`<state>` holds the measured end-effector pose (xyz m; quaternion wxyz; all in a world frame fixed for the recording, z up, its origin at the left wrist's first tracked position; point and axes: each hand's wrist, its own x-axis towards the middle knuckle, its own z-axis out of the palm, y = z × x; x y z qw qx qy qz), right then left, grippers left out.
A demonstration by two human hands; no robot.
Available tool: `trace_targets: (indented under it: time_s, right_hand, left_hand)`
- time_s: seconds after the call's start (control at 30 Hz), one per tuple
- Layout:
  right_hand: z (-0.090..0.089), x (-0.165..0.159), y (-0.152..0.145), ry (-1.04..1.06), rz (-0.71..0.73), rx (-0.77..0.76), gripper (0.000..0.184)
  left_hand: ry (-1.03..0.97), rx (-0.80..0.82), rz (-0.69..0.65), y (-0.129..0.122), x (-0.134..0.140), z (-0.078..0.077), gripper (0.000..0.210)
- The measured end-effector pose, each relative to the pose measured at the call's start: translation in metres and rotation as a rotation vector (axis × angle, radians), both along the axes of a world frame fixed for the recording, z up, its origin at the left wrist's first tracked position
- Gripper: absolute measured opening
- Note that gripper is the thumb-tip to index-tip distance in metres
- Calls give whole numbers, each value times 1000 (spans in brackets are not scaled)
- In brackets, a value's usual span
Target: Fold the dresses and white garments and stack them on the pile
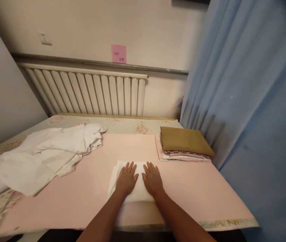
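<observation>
A folded white cloth (pixel 140 190) lies flat on the pink sheet (pixel 82 191) in front of me. My left hand (pixel 127 178) rests palm down on its left half, fingers stretched out and a little apart. On the right half lies my right hand (pixel 153 178), also flat with fingers extended. The thumbs point toward each other with a strip of white fabric showing between them. Neither hand grips anything. The layers of the cloth show at its left edge; its exact kind cannot be made out.
To the left, a crumpled heap of white fabric (pixel 54 148) spreads over the bed. A stack of folded cloths with an olive-brown one (pixel 185 140) on top sits at the right, beside a blue curtain (pixel 223 87). Behind are a radiator (pixel 95 90) and a wall with a pink note (pixel 118 53).
</observation>
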<state>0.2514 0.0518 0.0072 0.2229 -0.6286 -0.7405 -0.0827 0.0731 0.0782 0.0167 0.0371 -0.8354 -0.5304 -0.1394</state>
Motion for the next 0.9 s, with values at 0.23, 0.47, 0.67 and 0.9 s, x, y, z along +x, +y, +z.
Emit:
trace_targets:
  time_s: [0.23, 0.47, 0.67, 0.9]
  right_hand:
    - [-1, -1, -1, 15, -4, 12, 42]
    - [3, -1, -3, 17, 2, -25, 42]
    - [5, -1, -5, 4, 7, -25, 42]
    - [10, 3, -13, 8, -8, -69, 39]
  left_hand:
    - [-1, 44, 38, -6, -20, -1, 54]
    - [29, 25, 111, -13, -37, 1, 53]
    - [28, 3, 156, -22, -50, -2, 54]
    - [8, 15, 172, -28, -54, -5, 53]
